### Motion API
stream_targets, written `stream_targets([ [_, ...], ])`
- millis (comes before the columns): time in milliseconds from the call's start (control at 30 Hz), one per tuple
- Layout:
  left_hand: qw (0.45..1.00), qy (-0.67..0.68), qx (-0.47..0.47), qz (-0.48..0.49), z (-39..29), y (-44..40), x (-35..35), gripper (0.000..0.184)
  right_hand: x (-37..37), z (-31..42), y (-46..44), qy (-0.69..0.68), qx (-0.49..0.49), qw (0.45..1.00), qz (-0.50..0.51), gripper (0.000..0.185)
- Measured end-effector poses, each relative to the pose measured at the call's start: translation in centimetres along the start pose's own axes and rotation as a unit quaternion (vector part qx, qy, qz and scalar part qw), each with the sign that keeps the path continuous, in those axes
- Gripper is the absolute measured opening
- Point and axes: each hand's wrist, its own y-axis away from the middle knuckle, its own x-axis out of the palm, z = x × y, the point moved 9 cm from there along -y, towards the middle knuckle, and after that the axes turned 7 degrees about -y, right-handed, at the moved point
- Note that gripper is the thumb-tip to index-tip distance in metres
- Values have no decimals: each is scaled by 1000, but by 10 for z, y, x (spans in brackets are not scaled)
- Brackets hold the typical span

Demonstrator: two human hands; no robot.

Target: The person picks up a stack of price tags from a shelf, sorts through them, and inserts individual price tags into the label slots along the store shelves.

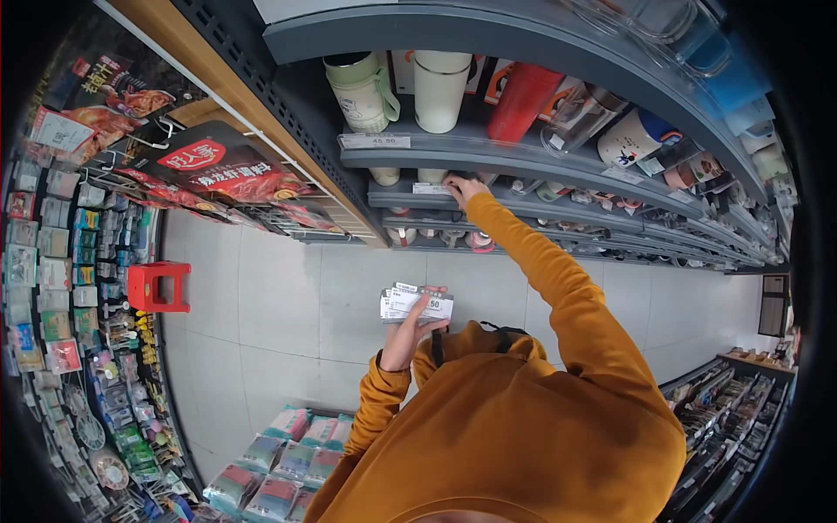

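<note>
My left hand (406, 335) is closed around a stack of white price tags (403, 303), held in front of my body with the thumb across them. Printed text and part of a price show on the front tag. My right hand (469, 189) reaches out to the edge of a lower shelf, fingers closed at the right end of a price tag (427, 188) in the shelf's label strip. Just behind that tag stand pale cups, partly hidden. On the shelf above are a green tumbler (359, 96), a cream tumbler (438, 91) and a red bottle (524, 100).
Hanging red food packets (218, 170) stick out from the rack at left. A red stool (159, 287) stands on the tiled floor (270, 305). Stacked plastic-wrapped packs (279, 462) are at lower left. More shelving (724, 427) is at lower right.
</note>
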Motion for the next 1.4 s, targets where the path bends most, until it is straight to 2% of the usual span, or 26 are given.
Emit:
stream_targets([
  [67,1000,-10,4,10,-9,-8,-2,31,-2,2,3,1,18,999,27,19],
  [167,1000,-19,15,19,-23,-18,-2,30,-4,4,3,97,-67,992,-38,18],
  [267,999,-27,25,27,-33,-27,1,30,1,0,-1,111,-68,991,-5,19],
  [367,999,-31,25,30,-36,-31,6,30,8,0,2,64,0,995,73,19],
  [567,999,-26,12,40,-34,-36,6,32,-3,-3,5,56,-42,997,-19,22],
  [767,999,-41,3,32,-34,-36,1,30,7,-7,4,58,-20,998,3,23],
  [867,999,-40,6,33,-34,-37,-2,30,-1,5,6,31,-32,999,-23,24],
  [967,999,-38,8,33,-34,-37,-3,31,5,4,4,27,-48,998,5,23],
  [1167,999,-39,2,28,-33,-38,-4,31,-4,4,5,58,-32,997,-27,24],
  [1267,999,-41,3,33,-33,-39,-4,31,7,0,3,84,-19,996,13,24],
  [1400,998,-43,4,46,-34,-40,0,31,5,7,1,83,-58,995,-1,20],
])
